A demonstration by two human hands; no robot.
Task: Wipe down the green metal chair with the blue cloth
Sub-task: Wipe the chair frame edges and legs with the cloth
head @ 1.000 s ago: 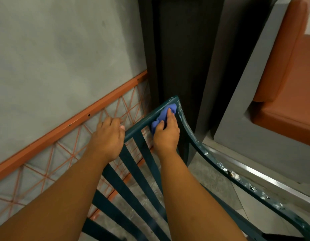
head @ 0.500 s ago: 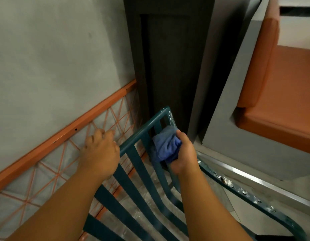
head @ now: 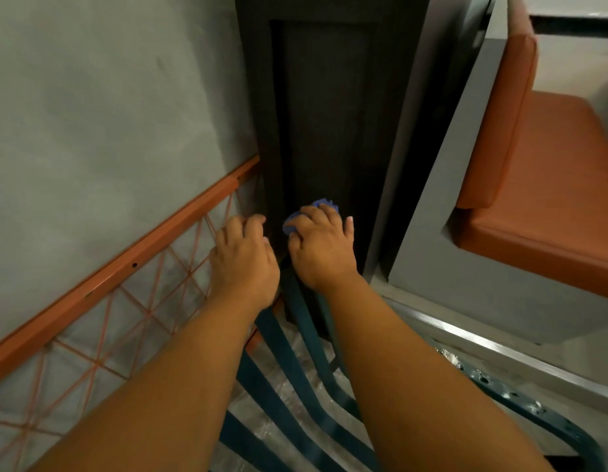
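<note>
The green metal chair [head: 306,330] stands below me, its slatted back rising between my forearms. Its chipped arm rail [head: 520,400] curves off at the lower right. My right hand [head: 321,248] lies over the top of the chair back with its fingers curled round the bunched blue cloth [head: 324,203]. Only a bit of the cloth shows past the fingertips. My left hand [head: 243,264] grips the top of the back right beside it, fingers curled over the edge. The top rail is hidden under both hands.
An orange wire-mesh frame [head: 108,284] runs along the grey wall on the left. A dark wooden column [head: 330,114] stands right behind the chair. An orange cushioned bench [head: 551,185] on a grey base is at the right, and a metal strip [head: 483,345] crosses the floor.
My right hand brought the cloth from the slats near the corner up onto the top of the back. My left hand slid right along the rail and now sits next to it.
</note>
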